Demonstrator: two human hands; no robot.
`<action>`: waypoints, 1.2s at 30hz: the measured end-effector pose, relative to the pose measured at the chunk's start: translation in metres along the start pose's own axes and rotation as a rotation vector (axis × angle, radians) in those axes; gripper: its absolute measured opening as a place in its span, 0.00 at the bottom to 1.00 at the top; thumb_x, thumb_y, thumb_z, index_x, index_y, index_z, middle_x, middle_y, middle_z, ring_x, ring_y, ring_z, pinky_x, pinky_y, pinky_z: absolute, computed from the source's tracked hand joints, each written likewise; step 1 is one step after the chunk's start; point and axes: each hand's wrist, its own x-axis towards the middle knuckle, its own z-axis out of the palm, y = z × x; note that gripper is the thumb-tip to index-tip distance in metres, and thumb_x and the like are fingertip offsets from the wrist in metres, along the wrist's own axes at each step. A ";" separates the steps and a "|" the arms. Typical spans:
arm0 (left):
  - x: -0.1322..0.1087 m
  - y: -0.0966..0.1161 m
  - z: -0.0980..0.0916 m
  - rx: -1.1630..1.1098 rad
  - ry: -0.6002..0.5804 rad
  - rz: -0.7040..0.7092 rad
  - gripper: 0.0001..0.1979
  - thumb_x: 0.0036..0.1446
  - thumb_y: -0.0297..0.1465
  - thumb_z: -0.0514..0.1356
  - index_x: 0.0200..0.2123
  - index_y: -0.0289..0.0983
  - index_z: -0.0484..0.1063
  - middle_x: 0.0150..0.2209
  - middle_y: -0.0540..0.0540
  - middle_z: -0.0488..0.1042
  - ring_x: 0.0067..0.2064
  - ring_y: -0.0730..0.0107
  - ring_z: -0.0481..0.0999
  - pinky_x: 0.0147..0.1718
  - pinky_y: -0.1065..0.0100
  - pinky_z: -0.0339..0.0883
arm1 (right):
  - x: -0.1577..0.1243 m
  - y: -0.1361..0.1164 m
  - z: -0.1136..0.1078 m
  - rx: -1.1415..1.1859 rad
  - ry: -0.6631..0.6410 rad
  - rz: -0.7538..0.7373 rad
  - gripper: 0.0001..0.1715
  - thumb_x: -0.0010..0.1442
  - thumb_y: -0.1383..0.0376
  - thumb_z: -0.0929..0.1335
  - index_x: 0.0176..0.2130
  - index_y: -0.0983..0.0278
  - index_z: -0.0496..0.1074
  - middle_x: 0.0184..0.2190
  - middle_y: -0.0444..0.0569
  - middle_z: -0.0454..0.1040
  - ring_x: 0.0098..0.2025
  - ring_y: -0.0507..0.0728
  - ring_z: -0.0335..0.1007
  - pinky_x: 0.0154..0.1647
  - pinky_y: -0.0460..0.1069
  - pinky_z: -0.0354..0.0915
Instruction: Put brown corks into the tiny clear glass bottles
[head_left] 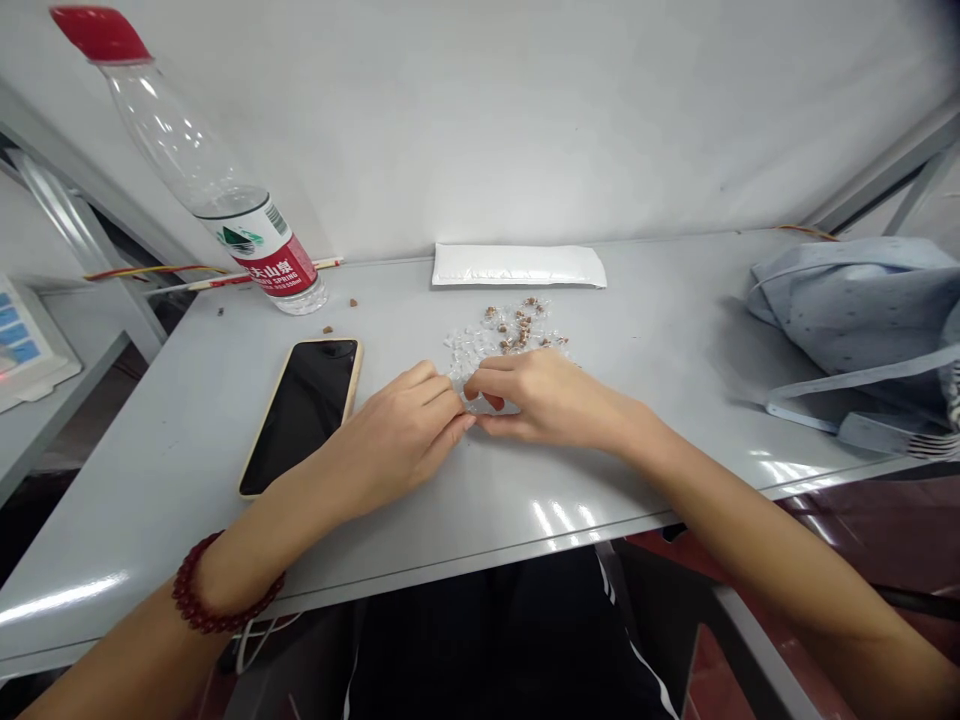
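Two bare forearms reach in from the bottom corners of a grey table (150, 480), and the hands come together at its middle. The left hand (397, 435), a red bead bracelet (225, 590) on its wrist, and the right hand (547, 400) are both closed in a pinch on a clear plastic wrapper (491, 405) – it lies roughly level, long axis running side to side, though the fingers hide much of it. Just beyond lie loose clear wrappers (469, 345) and small brown pieces (521, 325). A black smartphone (304, 415) sits beside the left hand; further back lies a white padded envelope (517, 265).
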 end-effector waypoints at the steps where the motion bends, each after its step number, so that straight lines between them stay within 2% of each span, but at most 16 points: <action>1: 0.000 0.000 -0.002 -0.026 -0.006 -0.017 0.14 0.68 0.27 0.50 0.27 0.37 0.63 0.26 0.48 0.66 0.33 0.65 0.64 0.32 0.65 0.62 | 0.001 0.000 0.000 -0.029 -0.018 0.013 0.06 0.63 0.66 0.66 0.34 0.66 0.70 0.29 0.45 0.68 0.26 0.50 0.55 0.28 0.49 0.45; 4: -0.002 -0.002 -0.009 -0.083 -0.046 -0.118 0.14 0.65 0.28 0.52 0.25 0.38 0.61 0.25 0.50 0.65 0.33 0.67 0.65 0.32 0.65 0.60 | 0.001 0.004 -0.003 -0.101 -0.076 0.077 0.06 0.61 0.69 0.65 0.31 0.66 0.69 0.27 0.45 0.67 0.26 0.50 0.53 0.28 0.49 0.44; 8: -0.004 -0.012 -0.019 -0.040 -0.139 -0.218 0.11 0.62 0.31 0.54 0.26 0.38 0.64 0.27 0.49 0.68 0.34 0.65 0.65 0.35 0.62 0.60 | -0.001 0.012 -0.008 -0.088 -0.105 0.125 0.07 0.61 0.68 0.66 0.31 0.66 0.70 0.28 0.46 0.68 0.28 0.51 0.56 0.29 0.49 0.47; 11: -0.006 -0.017 -0.021 -0.018 -0.217 -0.285 0.11 0.61 0.33 0.54 0.26 0.38 0.64 0.29 0.47 0.69 0.36 0.62 0.65 0.35 0.61 0.60 | -0.004 0.020 -0.014 0.013 -0.060 0.142 0.10 0.62 0.61 0.69 0.34 0.67 0.74 0.29 0.47 0.71 0.29 0.52 0.60 0.31 0.49 0.52; 14: -0.008 -0.018 -0.019 -0.008 -0.256 -0.328 0.10 0.60 0.34 0.54 0.27 0.39 0.62 0.30 0.47 0.69 0.37 0.61 0.66 0.35 0.60 0.61 | -0.008 0.030 -0.022 0.053 0.056 0.174 0.10 0.62 0.62 0.68 0.36 0.67 0.75 0.30 0.48 0.74 0.31 0.53 0.63 0.34 0.49 0.55; 17: -0.010 -0.016 -0.018 0.005 -0.256 -0.362 0.09 0.60 0.35 0.54 0.29 0.40 0.61 0.31 0.46 0.68 0.39 0.59 0.67 0.35 0.61 0.62 | -0.011 0.039 -0.026 0.035 0.081 0.217 0.10 0.61 0.64 0.68 0.40 0.67 0.76 0.36 0.52 0.75 0.36 0.55 0.66 0.37 0.50 0.58; 20: -0.010 -0.015 -0.017 0.028 -0.241 -0.390 0.08 0.60 0.36 0.54 0.31 0.40 0.61 0.31 0.47 0.67 0.39 0.59 0.67 0.34 0.61 0.63 | -0.011 0.040 -0.025 0.021 -0.015 0.258 0.12 0.59 0.65 0.70 0.44 0.67 0.77 0.41 0.53 0.73 0.38 0.56 0.66 0.38 0.50 0.59; 24: -0.009 -0.015 -0.016 0.039 -0.188 -0.391 0.08 0.61 0.37 0.54 0.32 0.40 0.61 0.30 0.47 0.66 0.38 0.60 0.68 0.34 0.61 0.63 | -0.007 0.033 -0.021 -0.062 -0.102 0.266 0.10 0.58 0.71 0.67 0.39 0.67 0.77 0.37 0.51 0.72 0.34 0.54 0.64 0.35 0.49 0.57; 28: -0.009 -0.013 -0.014 0.025 -0.156 -0.382 0.08 0.62 0.37 0.53 0.33 0.40 0.65 0.30 0.47 0.68 0.37 0.60 0.68 0.35 0.61 0.63 | -0.004 0.025 -0.016 -0.097 -0.112 0.249 0.07 0.56 0.73 0.65 0.33 0.67 0.74 0.34 0.49 0.70 0.32 0.53 0.61 0.32 0.49 0.54; 31: -0.007 -0.011 -0.014 0.000 -0.169 -0.382 0.09 0.63 0.37 0.52 0.33 0.39 0.67 0.29 0.47 0.69 0.38 0.59 0.68 0.35 0.62 0.62 | -0.003 0.022 -0.014 -0.174 -0.122 0.291 0.07 0.56 0.74 0.64 0.31 0.66 0.72 0.31 0.49 0.69 0.29 0.52 0.58 0.29 0.48 0.51; 33: -0.005 -0.009 -0.013 -0.022 -0.166 -0.376 0.10 0.64 0.37 0.53 0.34 0.39 0.69 0.29 0.48 0.69 0.39 0.59 0.69 0.35 0.62 0.62 | -0.004 0.020 -0.011 -0.203 -0.077 0.276 0.07 0.56 0.74 0.64 0.29 0.67 0.71 0.29 0.48 0.68 0.27 0.51 0.56 0.28 0.49 0.50; 36: -0.004 -0.004 -0.012 -0.102 -0.134 -0.352 0.12 0.66 0.39 0.52 0.38 0.38 0.71 0.30 0.49 0.70 0.39 0.60 0.69 0.39 0.62 0.63 | -0.004 0.015 -0.004 -0.119 0.134 0.101 0.06 0.60 0.71 0.65 0.34 0.67 0.72 0.32 0.49 0.72 0.29 0.51 0.61 0.29 0.48 0.54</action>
